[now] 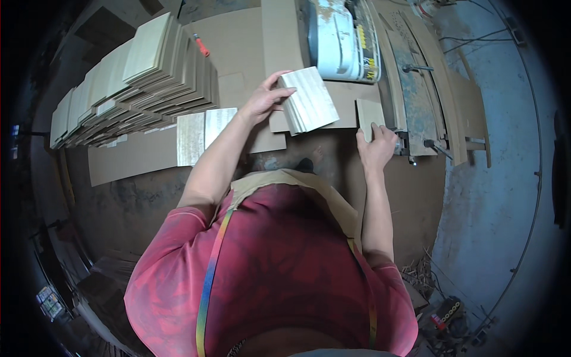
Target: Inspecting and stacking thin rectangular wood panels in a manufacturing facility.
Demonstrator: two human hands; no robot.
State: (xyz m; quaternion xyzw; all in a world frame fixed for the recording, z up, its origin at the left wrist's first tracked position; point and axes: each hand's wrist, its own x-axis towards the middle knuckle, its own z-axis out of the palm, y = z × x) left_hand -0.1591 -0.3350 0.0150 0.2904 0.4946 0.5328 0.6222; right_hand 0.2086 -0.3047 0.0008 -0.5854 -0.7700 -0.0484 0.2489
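Workshop bench, upper half of the frame: its surface was sheeted in brown cardboard (232,41). A pale blue-and-white machine (342,41) stood at upper centre; a worn blue metal plate with screw handles (421,89) stood at upper right; a red-handled tool (201,46) lay at upper left of centre.

Item, left hand (262,102): grip clamped on a bundle of panels (310,98), pale and wood-grained, tilted, just left of the machine's lower end.

Item, right hand (377,149): fingers at the near edge of a single panel (370,112), right of centre; whether they were clamped or merely resting could not be told.

Item, stacks of pale panels (151,50): many, leaning in rows, upper left. Item, two pale panels (190,140): side by side, below the stacks.

Progress, as judged: one bundle was gathered in hand, with the single panel outside it. Whether the stacks were finished or awaiting handling could not be told.

Containers: none was seen around the panels; they were stacked or laid loose.
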